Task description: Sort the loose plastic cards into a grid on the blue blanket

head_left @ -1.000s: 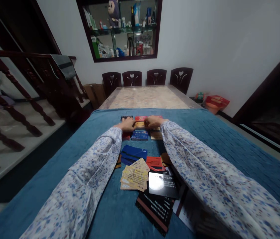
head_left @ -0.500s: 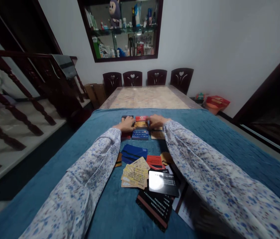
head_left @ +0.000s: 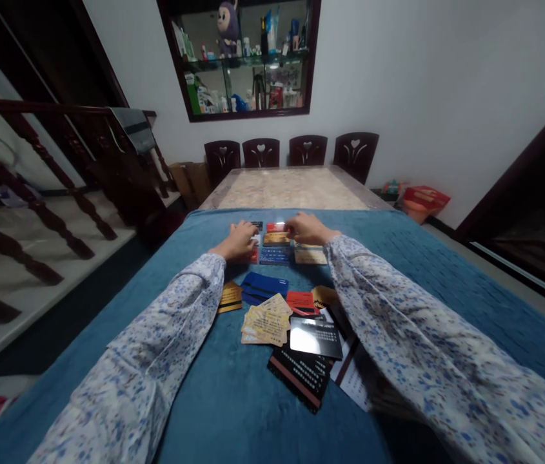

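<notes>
Left hand [head_left: 236, 242]: had shifted outward; grip unclear.
Right hand [head_left: 307, 229]: stayed apart from it, beside gold cards [head_left: 277, 239]; grip unclear.
Pale card [head_left: 255, 240]: newly showed, its column less covered.

My left hand [head_left: 237, 242] over the left end of the card rows [head_left: 275, 256], my right hand [head_left: 307, 228] just beside the gold card [head_left: 277, 239], yellow cards [head_left: 265, 322] fanned beside black cards [head_left: 301, 372], my sleeves [head_left: 170, 341] either side, blue cloth [head_left: 224, 399] underneath, tabletop [head_left: 296, 185] beyond, chairs [head_left: 260, 156] near the wall [head_left: 427, 84]
</notes>
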`<state>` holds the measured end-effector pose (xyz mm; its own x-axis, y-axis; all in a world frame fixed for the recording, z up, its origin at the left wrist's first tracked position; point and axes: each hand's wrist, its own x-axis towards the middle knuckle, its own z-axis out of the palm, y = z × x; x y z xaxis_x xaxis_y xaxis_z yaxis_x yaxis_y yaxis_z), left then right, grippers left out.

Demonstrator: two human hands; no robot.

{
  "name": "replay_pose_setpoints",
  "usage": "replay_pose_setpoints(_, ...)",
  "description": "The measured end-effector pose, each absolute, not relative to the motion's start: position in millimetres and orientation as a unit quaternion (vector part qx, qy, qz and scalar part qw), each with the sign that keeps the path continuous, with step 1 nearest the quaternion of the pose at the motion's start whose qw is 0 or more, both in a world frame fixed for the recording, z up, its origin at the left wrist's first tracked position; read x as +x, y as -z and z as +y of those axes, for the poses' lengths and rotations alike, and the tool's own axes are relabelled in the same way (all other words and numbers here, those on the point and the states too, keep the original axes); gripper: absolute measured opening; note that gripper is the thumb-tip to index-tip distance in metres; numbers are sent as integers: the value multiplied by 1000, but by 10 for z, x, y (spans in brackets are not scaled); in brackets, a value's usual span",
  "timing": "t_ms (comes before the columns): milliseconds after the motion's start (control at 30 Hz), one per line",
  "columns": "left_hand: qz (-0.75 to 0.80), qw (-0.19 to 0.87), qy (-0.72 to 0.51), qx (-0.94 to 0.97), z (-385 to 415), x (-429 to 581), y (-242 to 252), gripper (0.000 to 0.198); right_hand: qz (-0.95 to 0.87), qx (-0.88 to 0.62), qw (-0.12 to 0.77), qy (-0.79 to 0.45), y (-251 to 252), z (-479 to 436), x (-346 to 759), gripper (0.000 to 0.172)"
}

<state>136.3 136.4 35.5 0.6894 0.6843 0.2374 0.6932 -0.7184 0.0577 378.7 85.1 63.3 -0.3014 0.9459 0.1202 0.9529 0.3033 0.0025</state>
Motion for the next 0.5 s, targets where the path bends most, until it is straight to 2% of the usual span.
replay_pose_setpoints(133, -373, 21, 139, -917, 1234, 1268, -382, 16, -813, -576, 66, 50, -660, 693, 3635, 27)
replay_pose_setpoints(500, -375, 42, 148, -914, 773, 882, -338, 16, -844, -526, 105, 31, -577, 408, 3192, 26)
